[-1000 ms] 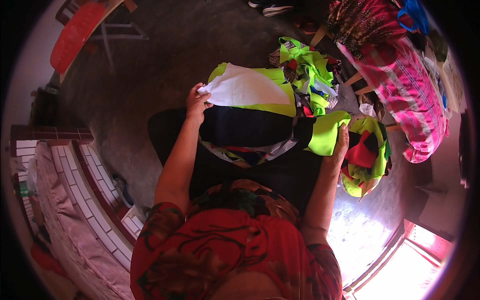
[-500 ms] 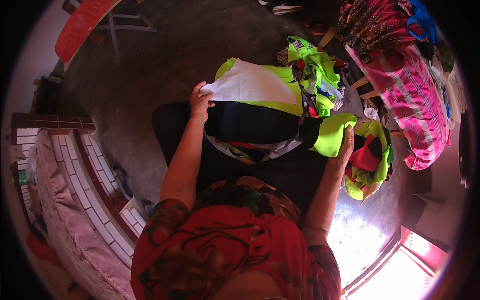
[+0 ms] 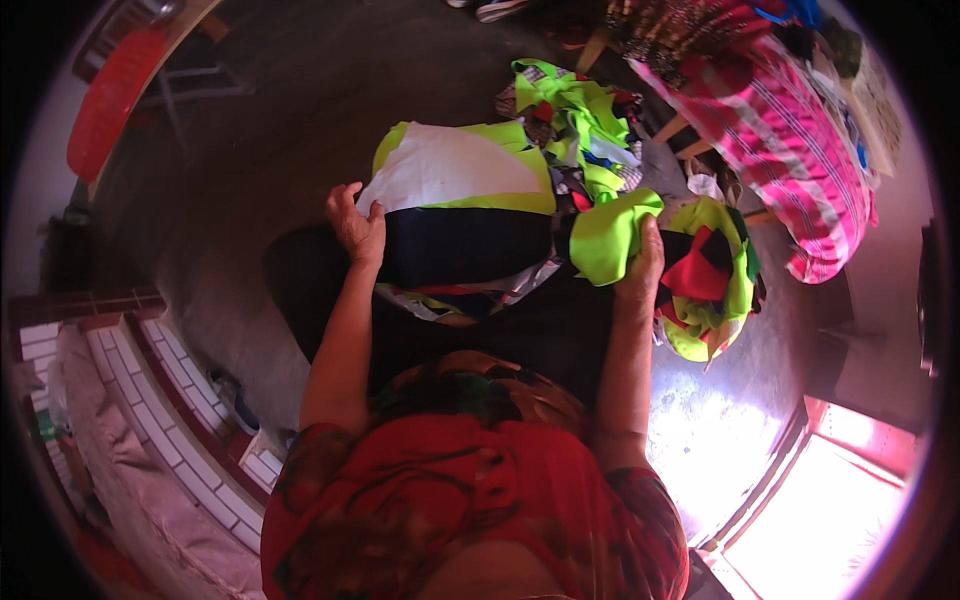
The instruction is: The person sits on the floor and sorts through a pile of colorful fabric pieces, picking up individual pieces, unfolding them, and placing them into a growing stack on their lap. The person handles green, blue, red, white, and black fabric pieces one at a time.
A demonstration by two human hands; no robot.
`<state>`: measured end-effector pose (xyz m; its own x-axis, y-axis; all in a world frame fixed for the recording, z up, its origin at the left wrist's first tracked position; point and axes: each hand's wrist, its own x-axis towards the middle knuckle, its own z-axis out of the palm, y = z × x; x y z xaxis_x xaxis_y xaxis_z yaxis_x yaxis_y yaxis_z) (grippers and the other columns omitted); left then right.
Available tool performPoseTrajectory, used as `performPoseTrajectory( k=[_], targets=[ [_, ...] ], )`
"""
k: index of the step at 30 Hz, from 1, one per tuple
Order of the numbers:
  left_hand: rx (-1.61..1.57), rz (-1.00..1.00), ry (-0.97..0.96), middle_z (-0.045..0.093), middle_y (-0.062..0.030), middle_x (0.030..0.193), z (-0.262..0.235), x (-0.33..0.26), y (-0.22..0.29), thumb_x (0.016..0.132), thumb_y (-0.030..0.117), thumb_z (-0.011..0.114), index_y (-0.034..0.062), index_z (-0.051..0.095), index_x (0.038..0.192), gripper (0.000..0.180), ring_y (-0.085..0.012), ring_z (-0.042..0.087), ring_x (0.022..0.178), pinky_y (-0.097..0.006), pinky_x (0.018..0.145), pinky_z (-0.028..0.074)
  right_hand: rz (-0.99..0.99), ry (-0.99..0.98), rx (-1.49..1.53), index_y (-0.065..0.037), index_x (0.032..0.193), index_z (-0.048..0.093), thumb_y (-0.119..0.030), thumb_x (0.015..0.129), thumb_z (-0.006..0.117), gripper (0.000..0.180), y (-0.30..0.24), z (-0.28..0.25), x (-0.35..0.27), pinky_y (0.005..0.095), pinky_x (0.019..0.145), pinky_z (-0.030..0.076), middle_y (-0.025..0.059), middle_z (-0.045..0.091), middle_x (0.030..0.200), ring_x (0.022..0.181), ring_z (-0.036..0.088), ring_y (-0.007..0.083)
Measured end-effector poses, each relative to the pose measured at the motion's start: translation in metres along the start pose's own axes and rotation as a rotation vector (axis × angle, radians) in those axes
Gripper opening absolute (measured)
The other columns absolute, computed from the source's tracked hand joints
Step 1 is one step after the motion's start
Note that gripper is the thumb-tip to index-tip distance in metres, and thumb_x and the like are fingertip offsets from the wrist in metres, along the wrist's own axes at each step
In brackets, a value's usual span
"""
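Observation:
Across my lap lies a pile of cloth pieces, with a white piece (image 3: 450, 160) on top of lime-green cloth (image 3: 535, 180) and a dark navy piece (image 3: 470, 245) nearer me. My left hand (image 3: 358, 228) grips the white piece at its left corner, the thumb on top and the fingers curled at the edge. To the right, my right hand (image 3: 645, 262) is closed on a separate lime-green cloth piece (image 3: 605, 240), which bends upward and partly hides the fingers. Patterned and coloured layers show under the navy piece's near edge.
Lime-green scraps (image 3: 570, 110) are heaped beyond the pile. A round bundle of lime, red and black cloth (image 3: 700, 280) sits at my right. Farther right is a pink plaid cloth (image 3: 780, 160) over wooden legs. A red chair (image 3: 115, 100) stands far left, near white-tiled steps (image 3: 165, 420).
My right hand has brought the lime-green piece slightly inward and away from me, closer to the pile. My left hand stays at the white piece's corner. The whole view has shifted.

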<state>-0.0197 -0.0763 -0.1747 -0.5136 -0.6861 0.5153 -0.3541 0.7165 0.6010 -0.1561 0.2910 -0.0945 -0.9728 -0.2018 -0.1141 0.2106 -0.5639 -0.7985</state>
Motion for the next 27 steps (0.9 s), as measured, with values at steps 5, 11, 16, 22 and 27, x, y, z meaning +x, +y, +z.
performPoseTrajectory(
  k=[5,11,16,22,27],
  targets=[
    [-0.457,0.038,-0.296,0.058,-0.0119,0.105,-0.004,-0.012,0.066,0.077,0.006,0.068,0.0058,0.055,0.107,0.033,-0.0293,0.056,0.101,-0.037,0.090,0.044,0.029,-0.122,0.003,0.003,0.124,0.049,-0.034,0.096,0.048,0.046,-0.005,0.014,-0.008,0.0364,0.092,0.046,0.0142,0.060,0.115,0.103,0.060,0.0245],
    [-1.118,-0.298,-1.092,0.061,-0.0053,0.097,-0.005,-0.040,0.163,0.093,0.032,0.058,-0.0026,0.053,0.119,0.044,-0.0114,0.059,0.086,-0.026,0.079,0.049,0.198,-0.321,-0.025,0.003,0.131,0.044,-0.044,0.095,0.045,0.060,-0.003,0.015,-0.014,0.0402,0.102,0.039,0.0168,0.053,0.128,0.116,0.053,0.0290],
    [-1.150,-0.419,-1.406,0.060,0.0001,0.087,-0.011,-0.053,0.178,0.090,0.025,0.064,0.0052,0.056,0.118,0.035,-0.0079,0.057,0.066,-0.023,0.058,0.047,0.228,-0.379,-0.127,0.001,0.131,0.045,-0.049,0.090,0.052,0.065,-0.003,0.018,-0.017,0.0368,0.100,0.039,0.0131,0.055,0.125,0.113,0.054,0.0250],
    [-1.240,-0.498,-1.270,0.062,-0.0013,0.100,-0.014,-0.059,0.173,0.089,0.012,0.063,0.0055,0.052,0.126,0.039,-0.0094,0.059,0.085,-0.026,0.074,0.050,0.157,-0.467,-0.014,0.001,0.131,0.045,-0.049,0.086,0.061,0.068,0.004,0.016,-0.012,0.0393,0.100,0.040,0.0112,0.054,0.126,0.115,0.054,0.0245],
    [-1.273,-0.577,-1.176,0.060,-0.0052,0.113,-0.013,-0.048,0.170,0.090,0.009,0.058,0.0049,0.046,0.133,0.045,-0.0134,0.060,0.100,-0.031,0.084,0.051,0.280,-0.316,-0.163,-0.003,0.138,0.036,-0.035,0.093,0.057,0.059,0.008,0.019,-0.007,0.0395,0.089,0.049,0.0117,0.051,0.130,0.112,0.056,0.0251]
  ],
)
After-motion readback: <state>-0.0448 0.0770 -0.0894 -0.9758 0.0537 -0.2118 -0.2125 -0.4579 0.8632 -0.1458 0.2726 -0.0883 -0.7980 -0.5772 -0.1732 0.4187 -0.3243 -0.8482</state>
